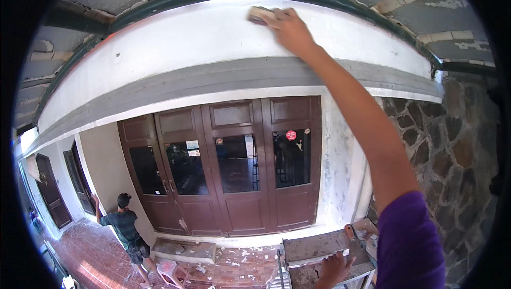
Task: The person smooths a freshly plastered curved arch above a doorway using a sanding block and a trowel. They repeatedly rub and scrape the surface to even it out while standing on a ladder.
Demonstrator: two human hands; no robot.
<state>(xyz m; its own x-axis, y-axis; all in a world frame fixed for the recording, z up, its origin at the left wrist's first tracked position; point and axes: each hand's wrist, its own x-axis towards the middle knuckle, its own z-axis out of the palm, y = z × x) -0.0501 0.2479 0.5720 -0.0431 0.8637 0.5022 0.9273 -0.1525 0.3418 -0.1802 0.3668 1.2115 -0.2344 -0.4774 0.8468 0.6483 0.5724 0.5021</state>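
Block point(260, 14) — above doors point(211, 167) (stonework point(450, 166) right)

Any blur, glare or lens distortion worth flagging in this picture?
Head view throughout: fisheye distortion curves the long white wall band, with black around the image circle; the small tan rectangular block in the right hand looks smeared, probably by motion; dark glass panes in the brown wooden doors show apparent reflections; sunlight brightens part of the red tiled floor.
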